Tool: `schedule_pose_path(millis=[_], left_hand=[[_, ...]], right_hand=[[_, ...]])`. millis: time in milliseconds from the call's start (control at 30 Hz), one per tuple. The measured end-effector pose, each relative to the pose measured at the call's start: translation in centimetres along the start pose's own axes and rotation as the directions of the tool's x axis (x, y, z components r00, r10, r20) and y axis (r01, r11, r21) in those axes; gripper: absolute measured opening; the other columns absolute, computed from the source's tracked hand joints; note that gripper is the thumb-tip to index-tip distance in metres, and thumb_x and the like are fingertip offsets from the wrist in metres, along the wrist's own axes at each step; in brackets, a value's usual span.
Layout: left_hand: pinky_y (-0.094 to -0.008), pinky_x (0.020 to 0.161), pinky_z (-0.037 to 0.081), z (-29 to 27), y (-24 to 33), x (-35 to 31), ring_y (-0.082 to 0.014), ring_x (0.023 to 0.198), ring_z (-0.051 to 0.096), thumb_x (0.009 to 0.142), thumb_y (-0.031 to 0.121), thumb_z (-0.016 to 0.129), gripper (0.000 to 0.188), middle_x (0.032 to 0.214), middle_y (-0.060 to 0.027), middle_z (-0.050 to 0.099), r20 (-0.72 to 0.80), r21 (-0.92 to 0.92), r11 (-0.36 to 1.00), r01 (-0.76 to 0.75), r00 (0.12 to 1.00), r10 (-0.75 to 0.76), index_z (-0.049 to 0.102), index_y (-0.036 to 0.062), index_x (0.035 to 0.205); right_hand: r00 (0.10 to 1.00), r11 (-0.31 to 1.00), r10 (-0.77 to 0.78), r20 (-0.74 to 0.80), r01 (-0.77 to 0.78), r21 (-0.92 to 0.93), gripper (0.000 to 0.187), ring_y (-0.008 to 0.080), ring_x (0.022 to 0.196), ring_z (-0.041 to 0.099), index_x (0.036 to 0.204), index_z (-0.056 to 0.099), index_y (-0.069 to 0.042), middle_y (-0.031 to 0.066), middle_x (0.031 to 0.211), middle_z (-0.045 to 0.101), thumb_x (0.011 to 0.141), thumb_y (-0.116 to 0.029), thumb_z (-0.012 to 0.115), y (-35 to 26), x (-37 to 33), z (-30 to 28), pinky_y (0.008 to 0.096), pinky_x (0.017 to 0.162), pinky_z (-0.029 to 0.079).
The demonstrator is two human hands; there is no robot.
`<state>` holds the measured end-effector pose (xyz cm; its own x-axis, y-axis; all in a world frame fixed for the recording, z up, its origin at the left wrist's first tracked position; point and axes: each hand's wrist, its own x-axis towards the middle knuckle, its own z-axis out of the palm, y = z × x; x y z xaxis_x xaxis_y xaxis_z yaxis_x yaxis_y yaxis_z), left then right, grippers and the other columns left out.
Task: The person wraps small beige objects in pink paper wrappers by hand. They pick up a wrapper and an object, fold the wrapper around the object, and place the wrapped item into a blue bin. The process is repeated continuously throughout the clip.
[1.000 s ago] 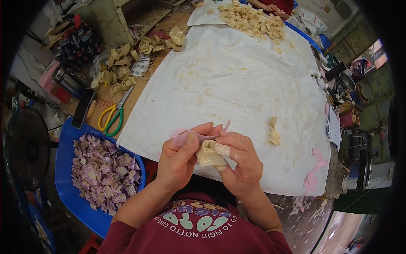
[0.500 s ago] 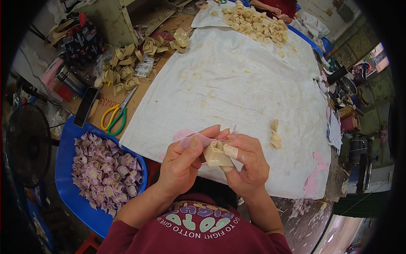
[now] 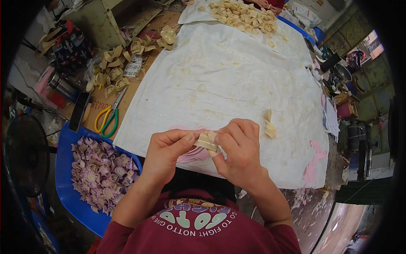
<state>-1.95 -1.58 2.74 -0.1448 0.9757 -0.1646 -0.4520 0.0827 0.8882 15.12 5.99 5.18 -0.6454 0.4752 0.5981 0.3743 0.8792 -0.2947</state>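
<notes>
A small glossy cream block, shaped like a shoe heel, is held between my two hands at the near edge of the white-covered table. My left hand pinches its left side. Closed around the right side is my right hand, with pale tape on its thumb and a finger. A strip of pink material runs along the block's far side, partly hidden by my fingers. Flat pink pieces lie below and behind my hands. Several cream blocks stand in a short row to the right.
At left are a blue tub of purplish heel-shaped pieces, scissors, a phone and loose cream pieces. A cream pile lies at the far end, near another person's hands. Pink scraps hang at right.
Both hands have turned the cream block so a smooth face shows instead of its hollow end. The pink strip has moved behind it, and more flat pink pieces now show beneath my hands.
</notes>
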Motion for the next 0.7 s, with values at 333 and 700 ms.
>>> schedule_pose_path(millis=[333, 700], left_hand=[[-0.0293, 0.08, 0.052, 0.6, 0.2, -0.1, -0.0134, 0.086, 0.065, 0.095, 0.012, 0.058, 0.021, 0.097, -0.0102, 0.071, -0.013, 0.615, 0.781, 0.109, 0.992, -0.128, 0.068, -0.0038, 0.104], [-0.0251, 0.075, 0.051, -1.3, 2.6, 2.5, -0.0115, 0.084, 0.064, 0.086, -0.001, 0.066, 0.047, 0.093, -0.0094, 0.069, 0.314, 0.44, 0.897, 0.029, 0.932, -0.184, 0.052, -0.0011, 0.132]], right_hand=[[0.996, 0.999, 0.025, 0.081, -0.027, 0.027, 0.021, 0.029, 0.087, 0.052, 0.077, 0.054, -0.005, 0.0102, 0.081, 0.053, 0.06, -0.006, 0.065, 1.1, -1.4, 1.8, 0.0414, 0.079, 0.037], [0.998, 0.97, -0.056, 0.042, 0.044, 0.239, 0.027, 0.0304, 0.084, 0.053, 0.081, 0.056, -0.003, 0.01, 0.083, 0.054, 0.055, 0.0, 0.062, 1.1, -1.1, 1.3, 0.0411, 0.077, 0.039]])
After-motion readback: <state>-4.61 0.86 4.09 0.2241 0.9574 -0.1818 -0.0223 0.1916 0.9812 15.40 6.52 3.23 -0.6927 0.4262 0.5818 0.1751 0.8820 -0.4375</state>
